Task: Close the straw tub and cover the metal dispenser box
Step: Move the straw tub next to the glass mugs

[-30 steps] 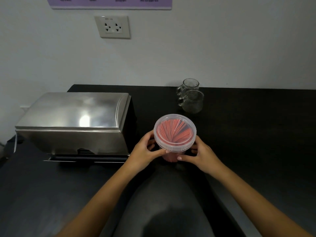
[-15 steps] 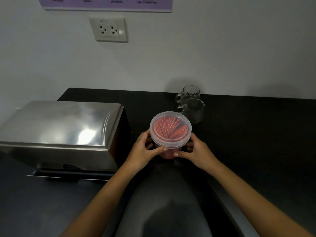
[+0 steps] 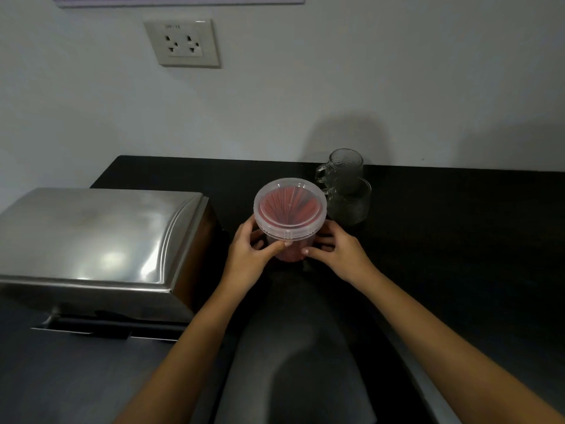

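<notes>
A clear plastic straw tub [image 3: 289,209] full of red straws stands on the black counter [image 3: 458,240], with a clear lid sitting on its rim. My left hand [image 3: 249,255] grips the tub's left side just under the lid. My right hand [image 3: 334,254] holds its right side, thumb at the front. The metal dispenser box [image 3: 91,240] sits to the left of the tub, its shiny curved cover down over the body.
Two clear glass mugs [image 3: 347,191] stand right behind the tub, almost touching it. A wall socket [image 3: 182,43] is on the white wall above. A dark slot runs along the box's front base [image 3: 104,327]. A grey-clothed lap lies below the hands.
The tub, held in both hands, has slid away from me toward the glass mugs. The camera has tilted, so the box appears lower and more to the left.
</notes>
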{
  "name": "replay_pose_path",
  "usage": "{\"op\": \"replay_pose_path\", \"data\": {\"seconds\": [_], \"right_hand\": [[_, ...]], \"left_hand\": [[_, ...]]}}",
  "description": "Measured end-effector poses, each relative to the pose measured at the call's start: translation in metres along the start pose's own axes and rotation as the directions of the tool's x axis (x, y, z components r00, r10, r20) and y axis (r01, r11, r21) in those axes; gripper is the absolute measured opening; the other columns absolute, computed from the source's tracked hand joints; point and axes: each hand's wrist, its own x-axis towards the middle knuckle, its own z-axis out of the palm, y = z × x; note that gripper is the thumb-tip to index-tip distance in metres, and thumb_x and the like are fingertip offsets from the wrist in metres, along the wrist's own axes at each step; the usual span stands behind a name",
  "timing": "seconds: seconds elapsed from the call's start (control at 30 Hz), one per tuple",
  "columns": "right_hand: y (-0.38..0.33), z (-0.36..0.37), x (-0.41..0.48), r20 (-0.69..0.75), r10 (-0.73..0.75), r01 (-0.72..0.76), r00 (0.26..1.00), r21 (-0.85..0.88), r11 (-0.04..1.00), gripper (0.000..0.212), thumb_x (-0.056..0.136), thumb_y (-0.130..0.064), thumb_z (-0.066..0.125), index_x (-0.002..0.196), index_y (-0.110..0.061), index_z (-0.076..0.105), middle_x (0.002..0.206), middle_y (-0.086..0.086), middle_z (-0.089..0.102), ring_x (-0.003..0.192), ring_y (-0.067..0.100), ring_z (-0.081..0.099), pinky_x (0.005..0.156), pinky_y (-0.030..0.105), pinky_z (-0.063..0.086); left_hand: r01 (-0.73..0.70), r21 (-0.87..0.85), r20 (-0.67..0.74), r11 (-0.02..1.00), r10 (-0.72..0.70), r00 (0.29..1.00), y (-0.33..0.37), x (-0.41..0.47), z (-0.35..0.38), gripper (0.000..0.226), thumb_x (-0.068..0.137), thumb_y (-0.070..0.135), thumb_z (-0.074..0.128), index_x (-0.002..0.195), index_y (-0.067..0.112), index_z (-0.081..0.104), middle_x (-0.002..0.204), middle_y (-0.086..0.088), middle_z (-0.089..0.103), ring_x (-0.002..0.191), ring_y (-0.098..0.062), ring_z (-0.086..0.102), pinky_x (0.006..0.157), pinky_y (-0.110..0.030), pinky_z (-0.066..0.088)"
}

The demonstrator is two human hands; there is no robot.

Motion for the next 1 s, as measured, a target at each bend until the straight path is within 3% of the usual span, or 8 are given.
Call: {"op": "replay_pose_path", "data": {"seconds": [0.17,0.33,0.43,0.57,0.67,0.87,1.0], "right_hand": [[0.001,-0.006,0.004,-0.038,-0.021,0.021,0.999,0.006,1.000,0.065,0.073,-0.018,0.071,0.131,-0.015,0.040,0.126,0.010,0.054,0.108,0.015,0.054,0.083,0.019,0.042],[0.005,-0.018,-0.001,-0.078,0.023,-0.023,0.997,0.007,1.000,0.061,0.077,-0.018,0.068,0.130,-0.012,0.041,0.125,0.011,0.054,0.107,0.019,0.056,0.087,0.025,0.043],[0.005,-0.027,-0.006,-0.104,0.045,-0.045,0.994,-0.003,0.999,0.055,0.079,-0.019,0.066,0.128,-0.013,0.043,0.118,0.008,0.056,0.096,0.013,0.056,0.076,0.015,0.044],[0.001,-0.042,-0.010,-0.187,0.039,-0.044,0.982,-0.025,0.999,0.049,0.081,-0.020,0.063,0.126,-0.014,0.046,0.107,0.004,0.059,0.087,0.007,0.054,0.064,0.009,0.042],[-0.003,-0.056,-0.011,-0.223,0.020,-0.036,0.975,-0.067,0.997,0.045,0.082,-0.021,0.061,0.124,-0.017,0.047,0.101,-0.002,0.058,0.090,0.006,0.053,0.067,0.010,0.038],[-0.005,-0.083,-0.009,-0.250,-0.020,-0.015,0.968,-0.138,0.990,0.034,0.082,-0.020,0.060,0.115,-0.020,0.053,0.084,-0.018,0.056,0.082,-0.006,0.050,0.065,0.009,0.033],[-0.001,-0.097,-0.005,-0.285,-0.018,-0.029,0.958,-0.162,0.986,0.033,0.082,-0.020,0.060,0.115,-0.021,0.054,0.083,-0.019,0.055,0.080,-0.007,0.047,0.066,0.009,0.031]], "left_hand": [[-0.009,0.001,-0.048,1.000,0.009,0.999,0.002,0.009,0.003,0.072,0.071,0.012,0.075,0.135,0.011,0.042,0.139,-0.011,0.046,0.125,-0.022,0.048,0.101,-0.038,0.045],[-0.026,0.039,-0.069,0.999,0.029,0.997,0.002,0.016,0.005,0.071,0.071,0.016,0.076,0.134,0.013,0.043,0.139,-0.009,0.047,0.122,-0.016,0.048,0.082,-0.014,0.047],[-0.025,0.039,-0.065,0.999,0.028,0.997,0.004,0.020,0.006,0.071,0.072,0.018,0.075,0.134,0.017,0.042,0.139,-0.005,0.046,0.119,-0.011,0.045,0.067,-0.005,0.045],[-0.028,0.042,-0.070,0.999,0.031,0.997,0.006,0.025,0.009,0.073,0.071,0.021,0.076,0.136,0.018,0.040,0.141,-0.005,0.044,0.121,-0.012,0.045,0.068,-0.008,0.042],[-0.017,0.028,-0.088,0.999,0.019,0.996,0.007,0.030,0.013,0.076,0.071,0.024,0.076,0.137,0.018,0.039,0.142,-0.007,0.042,0.123,-0.015,0.045,0.077,-0.012,0.041],[0.016,0.001,-0.147,1.000,-0.016,0.989,0.011,0.041,0.017,0.080,0.068,0.025,0.078,0.137,0.018,0.040,0.141,-0.008,0.043,0.127,-0.023,0.045,0.100,-0.039,0.043],[0.023,-0.008,-0.184,1.000,-0.024,0.983,0.014,0.049,0.020,0.079,0.069,0.024,0.078,0.137,0.019,0.040,0.141,-0.008,0.044,0.127,-0.024,0.046,0.102,-0.039,0.043]]}}
